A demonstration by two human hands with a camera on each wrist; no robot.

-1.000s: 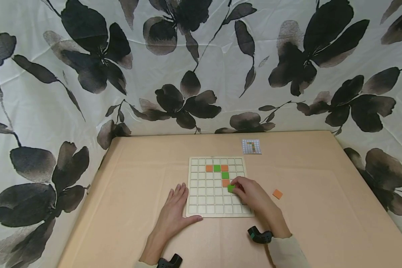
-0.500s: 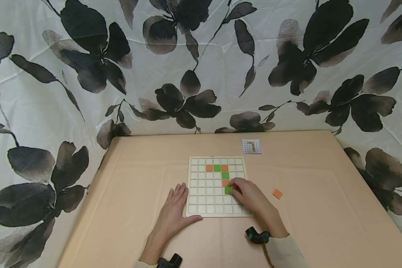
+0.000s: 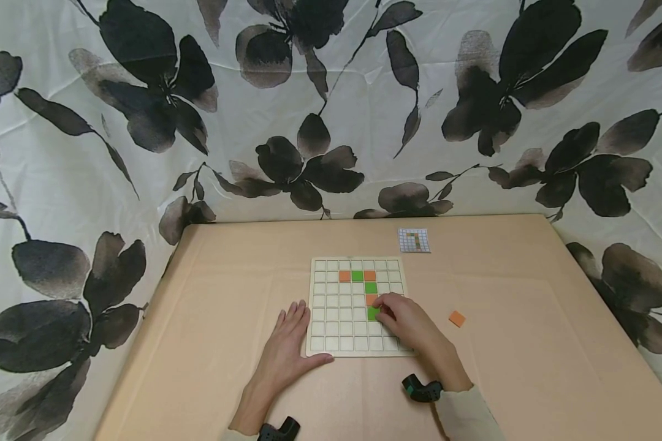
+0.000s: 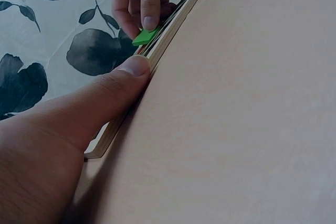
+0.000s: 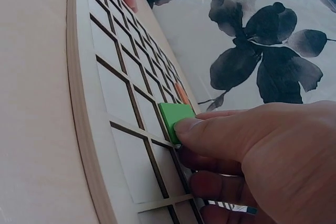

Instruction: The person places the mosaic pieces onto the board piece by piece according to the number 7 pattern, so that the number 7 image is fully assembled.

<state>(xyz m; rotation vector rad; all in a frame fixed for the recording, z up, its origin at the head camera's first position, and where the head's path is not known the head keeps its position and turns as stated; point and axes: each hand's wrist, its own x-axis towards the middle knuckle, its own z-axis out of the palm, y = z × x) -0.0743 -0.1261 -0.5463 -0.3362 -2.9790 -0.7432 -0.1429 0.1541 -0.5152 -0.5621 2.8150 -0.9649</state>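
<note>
My right hand (image 3: 410, 320) pinches a green square tile (image 3: 372, 314) between thumb and fingers, over the grid board (image 3: 332, 345). In the right wrist view the thumb presses on top of this green tile (image 5: 175, 116), which looks slightly raised from its cell. An orange tile (image 3: 371, 300) lies just above it, partly covered by the fingers. Farther up, more orange and green tiles sit in the cells. My left hand (image 3: 288, 349) rests at the board's left side with fingers straight; its thumb (image 4: 113, 90) touches the near edge.
A loose orange tile (image 3: 456, 319) lies on the table (image 3: 529, 367) right of the board. Behind the board is a small card (image 3: 414, 241) with a printed grid pattern. A floral cloth (image 3: 391, 122) hangs beyond the table's far edge.
My right hand has moved slightly left with the green tile, bringing it below the lowest orange tile. The left hand has stayed in place.
</note>
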